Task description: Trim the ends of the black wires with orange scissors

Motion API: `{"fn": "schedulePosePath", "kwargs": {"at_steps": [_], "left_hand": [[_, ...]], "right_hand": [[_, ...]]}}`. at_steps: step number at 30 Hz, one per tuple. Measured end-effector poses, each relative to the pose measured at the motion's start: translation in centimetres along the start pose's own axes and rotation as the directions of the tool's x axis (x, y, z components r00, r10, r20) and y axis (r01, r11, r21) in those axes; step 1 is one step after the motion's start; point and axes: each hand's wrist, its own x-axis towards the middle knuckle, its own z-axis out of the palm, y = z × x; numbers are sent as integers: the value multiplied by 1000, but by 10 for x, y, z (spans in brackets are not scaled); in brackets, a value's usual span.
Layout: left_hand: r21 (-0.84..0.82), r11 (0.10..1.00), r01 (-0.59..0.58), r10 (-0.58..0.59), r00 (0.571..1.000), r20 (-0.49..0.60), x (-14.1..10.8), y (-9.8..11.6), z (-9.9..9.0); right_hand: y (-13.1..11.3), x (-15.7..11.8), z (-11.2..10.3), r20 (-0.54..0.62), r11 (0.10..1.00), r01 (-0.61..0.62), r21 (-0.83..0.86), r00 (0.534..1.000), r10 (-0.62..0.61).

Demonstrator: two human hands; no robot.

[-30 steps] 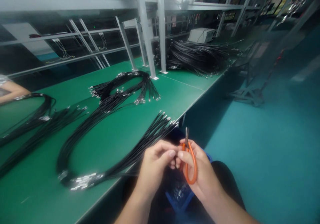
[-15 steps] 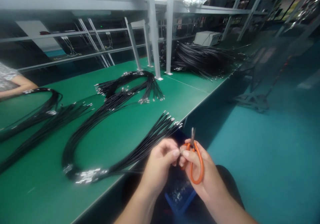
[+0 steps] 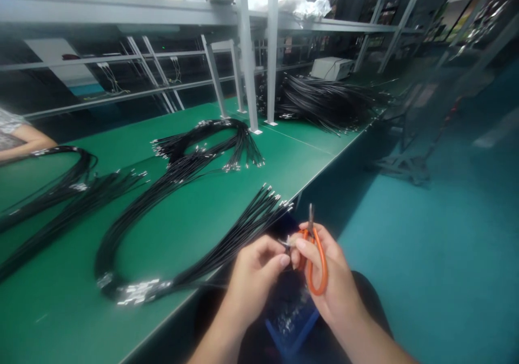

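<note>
My right hand (image 3: 324,256) is closed around orange-handled scissors (image 3: 323,277), whose short metal blades point away from me. Its thumb and forefinger also pinch at a small pale tip. Close by on the left, my left hand (image 3: 259,269) is closed on a thin black cable end (image 3: 285,243), mostly hidden by the fingers. The two hands' fingertips nearly meet at this end. Left of them, a bundle of black cables (image 3: 227,242) with silvery ends curves over the green table (image 3: 65,310). A blue bin (image 3: 279,337) with small clear bits sits below my hands.
More black cable bundles lie farther back (image 3: 239,126) and at the left (image 3: 60,212). A large cable pile (image 3: 324,101) rests beyond the white shelf posts (image 3: 249,83). Another person's arm (image 3: 30,139) rests at the left edge. A wheeled stand (image 3: 405,166) stands on the floor.
My fingertips have separated slightly, and more of the cable end shows between them. The scissors stay in my right hand. The whole view has shifted a little.
</note>
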Motion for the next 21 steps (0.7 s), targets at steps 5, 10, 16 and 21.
{"fn": "schedulePosePath", "kwargs": {"at_steps": [5,10,16,21], "left_hand": [[-32,999,12,-11,999,37,-1,1,0],[-90,995,48,-46,999,20,-2,-3,-1],[-156,987,35,-33,999,11,0,-10,-4],[-143,989,30,-30,1000,-3,1,-8,-4]], "right_hand": [[-5,2,7,-23,990,97,-106,995,-100],[-4,3,9,-15,998,40,-51,999,-41],[6,0,0,-71,980,74,-186,994,-89],[3,-3,-1,-67,901,235,-364,958,-278]]}}
